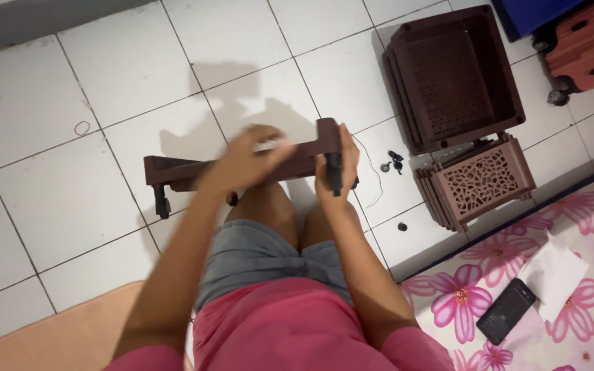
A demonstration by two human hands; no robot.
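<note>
A dark brown plastic frame piece with small black caster wheels lies across my knees over the white tiled floor. My left hand rests on top of the frame's middle, blurred, fingers curled over it. At the frame's right end, my right hand grips a black caster wheel against the corner post. Another caster hangs under the frame's left end.
A stack of dark brown perforated trays and lighter brown lattice panels sit at right. Loose black casters lie on the tiles. A phone and white paper lie on a floral mat. Orange mat at bottom left.
</note>
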